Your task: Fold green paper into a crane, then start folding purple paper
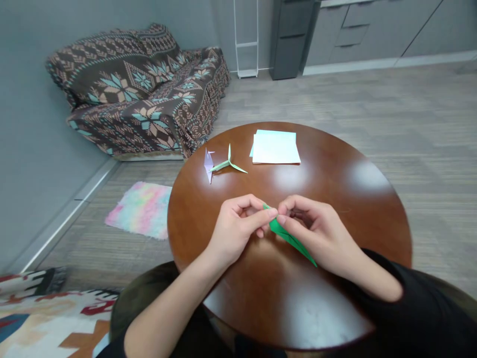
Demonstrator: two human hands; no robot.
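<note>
Our round wooden table (328,149), our left hand (236,231) and right hand (316,233) pinching folded green paper (286,236), patterned sofa (137,94), gray cabinets (372,30) beyond

A sofa (141,99) draped in a brown throw with teal and tan snowflake motifs stands against a grey-blue wall (44,149) in a corner of the room, a white baseboard (70,214) running along the wall beside it. A fluffy pastel rug (139,209) lies on the grey plank-patterned floor (354,94), and a second rug (55,323), boldly patterned in red, orange and cream, shows at lower left. Beyond, a white wire rack (246,40) stands next to a dark grey cabinet (288,40) and low grey drawer units (372,30). Soft overhead light leaves pale glare on a round wooden surface (357,223).
</note>
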